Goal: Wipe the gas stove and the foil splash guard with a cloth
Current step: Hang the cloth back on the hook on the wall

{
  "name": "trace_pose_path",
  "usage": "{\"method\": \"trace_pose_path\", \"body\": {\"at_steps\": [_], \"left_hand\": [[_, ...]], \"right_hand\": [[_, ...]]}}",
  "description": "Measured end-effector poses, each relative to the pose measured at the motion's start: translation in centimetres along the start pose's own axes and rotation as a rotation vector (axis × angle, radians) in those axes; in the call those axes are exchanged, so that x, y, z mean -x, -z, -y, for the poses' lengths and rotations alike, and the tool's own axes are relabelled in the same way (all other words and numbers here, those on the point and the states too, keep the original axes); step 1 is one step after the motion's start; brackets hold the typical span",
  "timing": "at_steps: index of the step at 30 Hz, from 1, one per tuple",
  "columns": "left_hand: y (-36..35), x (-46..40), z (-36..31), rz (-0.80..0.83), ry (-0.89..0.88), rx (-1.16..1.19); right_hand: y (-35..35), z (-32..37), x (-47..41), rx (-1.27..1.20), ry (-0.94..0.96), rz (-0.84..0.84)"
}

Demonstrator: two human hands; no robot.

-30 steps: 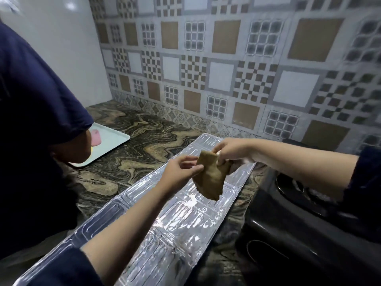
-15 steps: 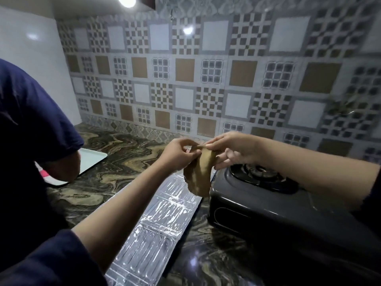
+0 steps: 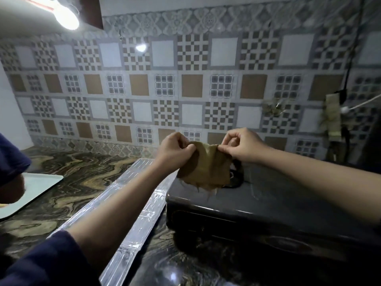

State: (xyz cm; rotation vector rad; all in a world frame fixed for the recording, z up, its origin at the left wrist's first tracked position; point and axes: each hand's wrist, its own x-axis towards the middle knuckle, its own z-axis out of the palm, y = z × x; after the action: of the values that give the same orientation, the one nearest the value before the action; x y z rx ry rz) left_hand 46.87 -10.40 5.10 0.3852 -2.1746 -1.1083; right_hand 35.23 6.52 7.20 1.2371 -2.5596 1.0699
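Left hand [image 3: 174, 148] and right hand [image 3: 244, 144] pinching brown cloth [image 3: 205, 169] spread above gas stove [image 3: 268, 205], foil splash guard [image 3: 132, 207] flat beside

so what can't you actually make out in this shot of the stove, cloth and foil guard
Head view only:
- Burner: mostly hidden behind the cloth held by the left hand and right hand.
- Gas stove: right side covered by the right forearm; front too dark to show knobs.
- Foil splash guard: middle crossed by the left forearm, near end cut off by the bottom edge.
- Tray: cut off at the left edge.
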Motion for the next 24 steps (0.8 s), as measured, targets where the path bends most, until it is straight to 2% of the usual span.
{"method": "trace_pose_path", "body": {"at_steps": [3,8,12,16,20,24], "left_hand": [[-2.6,-1.2,-1.4,0.168,0.001,0.051],[-8.3,-4.2,-4.6,0.405,-0.267,-0.021],[-14.5,-7.5,-6.8,0.347,-0.512,-0.31],[-20.3,-10.5,-7.3,0.28,-0.731,-0.568],[-25.2,-13.8,-7.0,0.294,-0.789,-0.864],[-29.6,-18.6,-7.1,0.322,-0.715,-0.865]], "right_hand": [[2.5,-3.6,-0.2,0.151,0.032,-0.094],[7.0,-9.1,-0.8,0.187,0.095,-0.145],[11.1,-14.7,-1.7,0.152,0.201,-0.229],[13.5,-20.6,-3.3,0.324,0.404,-0.301],[14.7,-25.6,-5.6,0.536,0.553,-0.323],[16.0,-29.9,-9.8,0.679,0.58,-0.171]]}}
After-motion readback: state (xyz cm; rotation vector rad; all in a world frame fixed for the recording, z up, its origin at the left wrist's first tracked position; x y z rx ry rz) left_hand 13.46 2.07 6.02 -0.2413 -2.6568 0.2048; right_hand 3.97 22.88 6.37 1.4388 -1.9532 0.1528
